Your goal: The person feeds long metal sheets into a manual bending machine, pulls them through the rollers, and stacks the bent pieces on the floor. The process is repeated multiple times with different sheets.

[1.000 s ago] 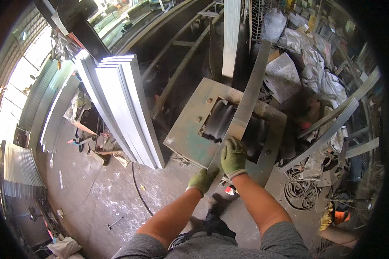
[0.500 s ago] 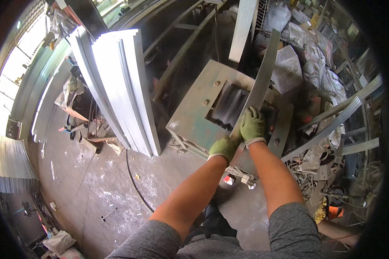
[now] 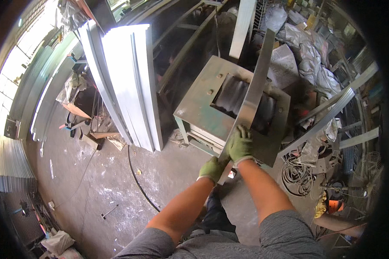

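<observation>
Since half a second ago, the metal strip (image 3: 253, 90) has shifted back; its lower end overhangs the near edge of the machine (image 3: 199, 103). Left hand (image 3: 211, 169) and right hand (image 3: 241, 146): each grip closed on the strip.

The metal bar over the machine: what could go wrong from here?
The right hand is on the bar near the dark ridged part of the machine; if that turns, fingers might catch.

The left hand is also near the bar's close end, so the long far part could swing.

The cable on the floor could trip a leftward step.
</observation>
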{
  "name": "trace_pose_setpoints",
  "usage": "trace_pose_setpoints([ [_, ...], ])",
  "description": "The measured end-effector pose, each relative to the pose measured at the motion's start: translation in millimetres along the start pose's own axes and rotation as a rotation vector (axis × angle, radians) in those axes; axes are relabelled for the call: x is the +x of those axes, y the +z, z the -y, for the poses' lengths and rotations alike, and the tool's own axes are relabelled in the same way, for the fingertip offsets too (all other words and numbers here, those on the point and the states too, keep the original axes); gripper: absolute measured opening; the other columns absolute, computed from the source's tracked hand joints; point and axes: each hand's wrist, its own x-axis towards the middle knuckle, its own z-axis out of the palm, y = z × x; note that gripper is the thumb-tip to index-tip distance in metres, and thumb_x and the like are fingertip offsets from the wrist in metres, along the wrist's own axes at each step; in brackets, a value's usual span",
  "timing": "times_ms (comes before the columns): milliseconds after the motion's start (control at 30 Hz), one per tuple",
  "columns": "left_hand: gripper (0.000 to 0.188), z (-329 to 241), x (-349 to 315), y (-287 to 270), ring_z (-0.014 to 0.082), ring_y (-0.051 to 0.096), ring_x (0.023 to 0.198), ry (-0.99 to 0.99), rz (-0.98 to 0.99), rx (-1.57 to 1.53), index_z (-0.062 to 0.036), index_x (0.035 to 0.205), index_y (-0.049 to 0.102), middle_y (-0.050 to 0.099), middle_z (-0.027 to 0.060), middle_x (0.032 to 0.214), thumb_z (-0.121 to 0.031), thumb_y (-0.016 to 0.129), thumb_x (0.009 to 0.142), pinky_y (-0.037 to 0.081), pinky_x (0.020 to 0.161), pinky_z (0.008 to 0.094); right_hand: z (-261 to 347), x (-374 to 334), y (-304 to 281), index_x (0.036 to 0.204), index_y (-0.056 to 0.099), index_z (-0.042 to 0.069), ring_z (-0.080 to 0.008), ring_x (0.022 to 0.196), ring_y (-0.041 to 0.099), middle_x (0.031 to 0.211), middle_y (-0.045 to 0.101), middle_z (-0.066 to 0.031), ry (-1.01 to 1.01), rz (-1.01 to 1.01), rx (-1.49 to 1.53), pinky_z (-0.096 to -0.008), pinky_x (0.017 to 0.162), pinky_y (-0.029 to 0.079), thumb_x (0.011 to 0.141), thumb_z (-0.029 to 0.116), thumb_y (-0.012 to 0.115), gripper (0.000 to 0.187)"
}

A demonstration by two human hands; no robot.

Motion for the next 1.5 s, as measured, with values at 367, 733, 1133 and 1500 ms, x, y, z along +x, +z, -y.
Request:
trace_pose_setpoints([
  [367,0.046,-65,113,-51,0.0528,0.079,0.108,0.149,-0.117,0.111,-0.0344,0.157,0.061,0.077,0.0286,0.121,-0.048,0.056,0.114,0.064,0.092,0.0581,-49,133,-41,0.146,0.07,0.0,-0.0451,0.144,0.06,0.157,0.065,-0.0227,-0.056,-0.123,-0.048,-0.0566,0.128,0.043,0.103,0.023,0.067,0.049],
  [733,0.039,6,29,-9,0.052,0.078,0.1,-0.02,0.035,0.322,-0.0359,0.155,0.062,0.072,0.0257,0.13,-0.032,0.055,0.117,0.065,0.082,0.0584,-7,45,-49,0.12,0.075,0.006,-0.0448,0.125,0.067,0.137,0.074,-0.0187,-0.17,-0.185,0.201,-0.0596,0.112,0.049,0.097,0.019,0.072,0.026],
  [1133,0.085,-33,-34,-46,0.0555,0.073,0.122,-0.392,-0.003,-0.08,-0.0016,0.128,0.073,0.078,0.0364,0.123,-0.082,0.056,0.106,0.058,0.101,0.0617,-9,129,-45,0.124,0.077,0.008,-0.0446,0.121,0.07,0.129,0.076,-0.0185,-0.272,-0.183,0.276,-0.0571,0.109,0.054,0.102,0.018,0.071,0.024],
  [1500,0.089,-53,-12,-37,0.0545,0.073,0.125,-0.368,0.03,-0.228,-0.0026,0.134,0.074,0.078,0.0347,0.129,-0.084,0.053,0.106,0.057,0.106,0.0594,-38,140,-47,0.128,0.074,0.01,-0.0415,0.122,0.068,0.133,0.074,-0.0132,-0.36,-0.157,0.033,-0.057,0.108,0.054,0.104,0.019,0.071,0.026],
])
